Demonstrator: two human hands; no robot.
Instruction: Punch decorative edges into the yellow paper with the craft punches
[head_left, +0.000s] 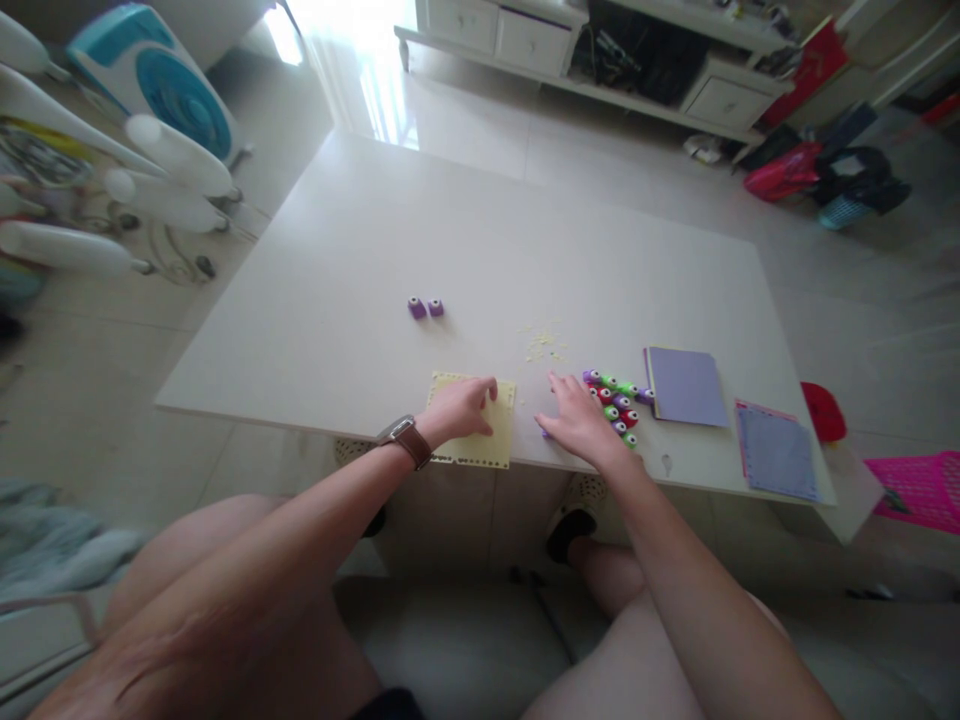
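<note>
A person sits at a white table (480, 250). The left hand (461, 408) lies flat, fingers spread, pressing a pale yellow square paper sheet with punched edges (491, 440) at the near table edge. The right hand (576, 415), its grip open and holding nothing, rests just beside the sheet's right side, touching a cluster of small purple, green and red craft punches (619, 405). Two purple punches (425, 307) sit farther off. No writing is readable.

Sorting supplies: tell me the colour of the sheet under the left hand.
Pale yellow square paper sheet, seen in the head view.
</note>
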